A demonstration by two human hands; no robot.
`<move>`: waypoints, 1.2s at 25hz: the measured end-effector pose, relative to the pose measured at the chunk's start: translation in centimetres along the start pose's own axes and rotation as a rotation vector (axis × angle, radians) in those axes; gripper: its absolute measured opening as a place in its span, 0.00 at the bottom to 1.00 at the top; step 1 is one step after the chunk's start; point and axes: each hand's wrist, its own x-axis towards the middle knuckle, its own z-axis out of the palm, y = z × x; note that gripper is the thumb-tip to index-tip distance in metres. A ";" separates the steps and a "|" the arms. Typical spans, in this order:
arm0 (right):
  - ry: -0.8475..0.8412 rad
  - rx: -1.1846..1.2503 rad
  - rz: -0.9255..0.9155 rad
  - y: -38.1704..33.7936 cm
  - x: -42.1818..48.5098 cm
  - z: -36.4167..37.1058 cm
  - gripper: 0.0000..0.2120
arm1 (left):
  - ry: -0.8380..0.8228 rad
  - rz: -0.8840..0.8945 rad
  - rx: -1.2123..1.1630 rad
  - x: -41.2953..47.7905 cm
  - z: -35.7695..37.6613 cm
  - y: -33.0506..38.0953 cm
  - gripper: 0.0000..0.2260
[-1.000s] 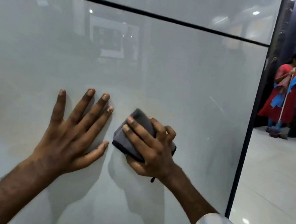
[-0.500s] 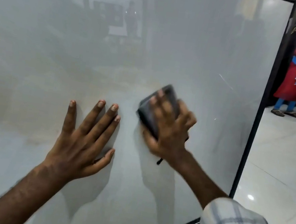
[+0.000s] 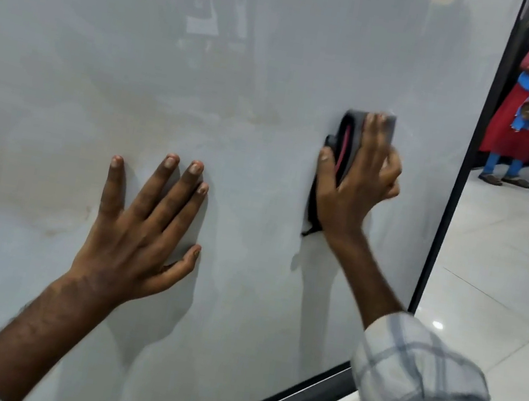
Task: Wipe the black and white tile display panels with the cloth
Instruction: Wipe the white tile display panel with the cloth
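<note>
A large glossy white tile panel with a black frame fills most of the head view. My right hand holds a folded dark grey cloth with a pink edge and presses it flat against the panel near its right side. The fingers lie over the cloth and the thumb hooks its left edge. My left hand rests flat on the panel with fingers spread, lower and to the left of the cloth.
The panel's black frame edge runs down the right side and along the bottom. Beyond it is a pale tiled floor. A person in a red dress stands at the far right with a mop.
My right hand has slid the cloth to the right and upward across the panel, turning it upright. My left hand has stayed flat on the panel. The view has tilted down and right.
</note>
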 end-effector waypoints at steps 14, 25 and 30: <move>0.039 0.155 0.550 2.4 -6.2 0.1 0.39 | -0.073 0.076 -0.054 -6.9 1.7 5.7 0.34; -0.092 0.092 0.460 6.8 -16.5 -0.9 0.39 | -0.001 0.028 -0.112 -7.6 2.0 6.8 0.31; -0.172 0.162 0.811 3.8 -27.0 -2.2 0.41 | -0.027 -0.013 -0.179 -9.2 2.0 7.7 0.31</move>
